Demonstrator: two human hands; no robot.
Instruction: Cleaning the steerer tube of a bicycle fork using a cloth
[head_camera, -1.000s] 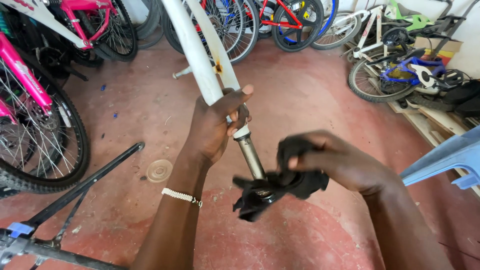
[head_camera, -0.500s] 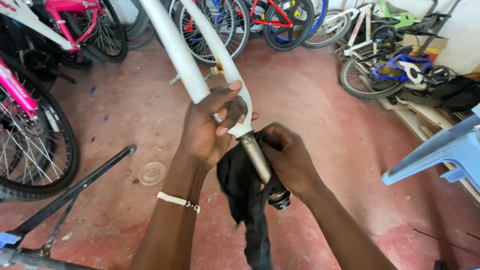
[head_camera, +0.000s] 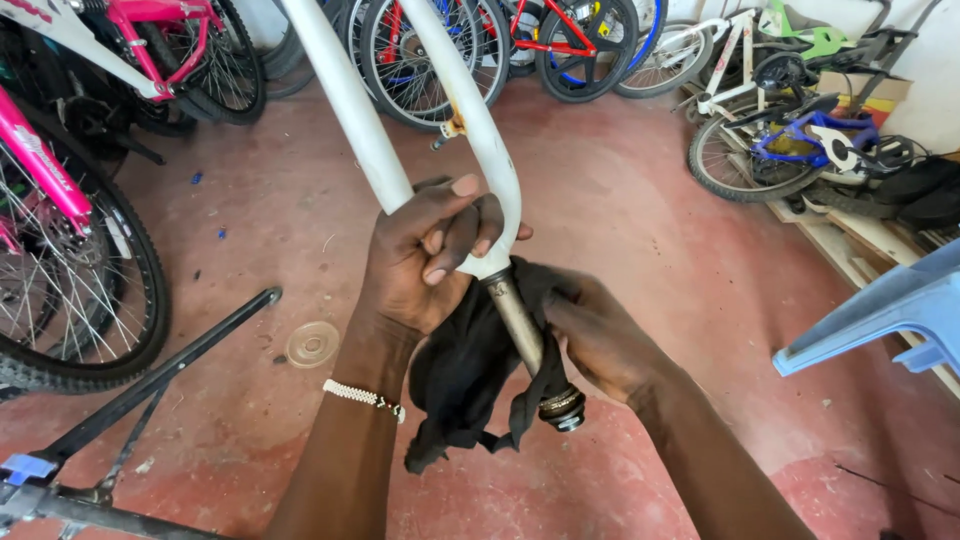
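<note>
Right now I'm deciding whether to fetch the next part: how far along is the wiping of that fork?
The white fork is off any bike, gripped at its crown by the left hand. In hand: the right hand presses a black rag around the grey steerer tube. The threaded end sits uncovered below the rag.

Brown cardboard box (head_camera: 868, 97) — far right, behind bicycles

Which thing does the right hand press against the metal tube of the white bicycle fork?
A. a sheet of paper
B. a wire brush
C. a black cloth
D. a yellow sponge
C: the right hand holds a black cloth wrapped round the grey steerer tube of the white fork, which the left hand grips at the crown.
</note>
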